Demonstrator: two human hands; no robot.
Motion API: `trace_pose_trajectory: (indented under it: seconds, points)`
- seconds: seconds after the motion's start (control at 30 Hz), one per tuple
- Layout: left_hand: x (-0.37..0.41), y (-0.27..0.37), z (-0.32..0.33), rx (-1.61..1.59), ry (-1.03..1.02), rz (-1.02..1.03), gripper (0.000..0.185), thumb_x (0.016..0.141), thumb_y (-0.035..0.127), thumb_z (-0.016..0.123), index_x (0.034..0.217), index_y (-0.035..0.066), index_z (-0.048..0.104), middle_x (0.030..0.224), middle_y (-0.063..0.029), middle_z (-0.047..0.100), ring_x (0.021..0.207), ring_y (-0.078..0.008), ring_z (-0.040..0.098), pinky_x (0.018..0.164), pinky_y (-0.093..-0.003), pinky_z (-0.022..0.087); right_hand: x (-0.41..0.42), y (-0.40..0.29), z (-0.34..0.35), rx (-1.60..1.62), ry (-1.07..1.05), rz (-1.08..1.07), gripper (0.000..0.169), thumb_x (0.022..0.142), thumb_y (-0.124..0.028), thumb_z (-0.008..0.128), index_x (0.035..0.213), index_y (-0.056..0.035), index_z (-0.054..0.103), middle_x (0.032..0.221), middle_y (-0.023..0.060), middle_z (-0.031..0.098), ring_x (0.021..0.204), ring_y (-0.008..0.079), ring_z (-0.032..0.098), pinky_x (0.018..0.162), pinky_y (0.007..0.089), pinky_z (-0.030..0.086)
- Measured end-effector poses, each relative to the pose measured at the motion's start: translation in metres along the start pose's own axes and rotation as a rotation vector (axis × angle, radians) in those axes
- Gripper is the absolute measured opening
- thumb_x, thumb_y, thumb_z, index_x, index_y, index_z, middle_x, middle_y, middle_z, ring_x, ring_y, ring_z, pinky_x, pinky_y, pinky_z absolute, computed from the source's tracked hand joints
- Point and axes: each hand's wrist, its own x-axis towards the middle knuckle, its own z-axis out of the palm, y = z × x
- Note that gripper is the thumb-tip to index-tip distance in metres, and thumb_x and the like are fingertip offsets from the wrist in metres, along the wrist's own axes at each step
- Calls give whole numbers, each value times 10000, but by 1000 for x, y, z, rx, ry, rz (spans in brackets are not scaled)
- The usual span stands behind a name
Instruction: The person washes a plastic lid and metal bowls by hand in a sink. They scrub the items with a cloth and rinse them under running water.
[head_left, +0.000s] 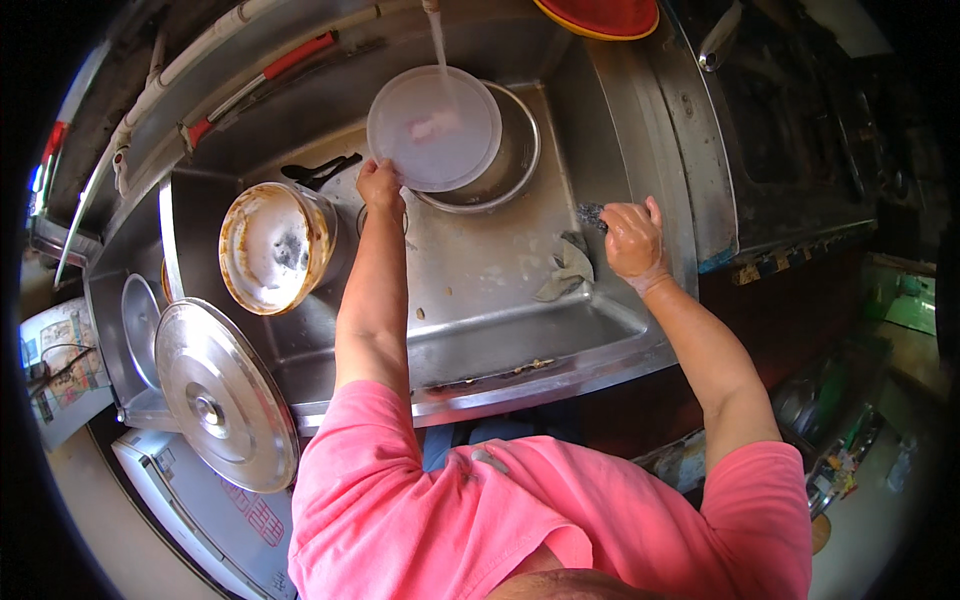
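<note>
My left hand (381, 186) grips the near left rim of a round translucent plastic lid (435, 161), and tap water (438, 41) runs onto it. A round stainless-steel basin (521, 161) lies partly hidden beneath the lid in the metal sink (480, 262). At the sink's right side, my right hand (634, 238) pinches a dark metal scouring pad (592, 215). A wet grey-green cloth (568, 270) lies on the sink bottom just below that pad. Left of my left forearm is a tilted white tub (259, 232), brown-stained at the rim, with suds and a dark clump inside.
Black utensils (322, 171) lie behind the tub. A large steel pot lid (225, 405) leans at the sink's left front. A red-handled tool (300, 54) rests along the back ledge. A red bowl-like container (604, 15) with a yellow rim stands at the back right.
</note>
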Motion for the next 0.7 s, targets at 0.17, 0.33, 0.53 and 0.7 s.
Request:
trace_pose_trajectory:
  seconds: [0.17,0.33,0.53,0.7]
  points:
    - [-8,23,12,107,-44,320,197,836,50,535,1012,-24,585,858,-38,620,731,-115,559,672,-244,443,-1,-1,1,-14,-20,10,244,665,-23,594,894,-106,592,968,10,592,956,185,553,982,516,288]
    - [-12,62,37,174,-68,550,207,830,66,570,1013,-23,607,868,-46,638,749,-101,576,683,-239,455,0,0,1,-36,-22,1,258,662,-24,598,906,-107,583,968,10,586,957,185,549,985,513,288]
    - [-28,108,47,578,26,963,230,801,76,592,1029,51,617,841,-99,637,709,-197,612,656,-293,478,0,-2,1,-39,-14,-11,258,661,-33,603,908,-103,578,965,14,585,950,192,550,987,515,286]
    - [-74,149,55,946,-97,1271,309,765,77,580,1063,154,610,835,-119,584,704,-302,591,644,-370,489,-2,1,3,-51,-13,-6,260,662,-39,605,911,-105,573,969,16,583,957,193,547,989,517,284]
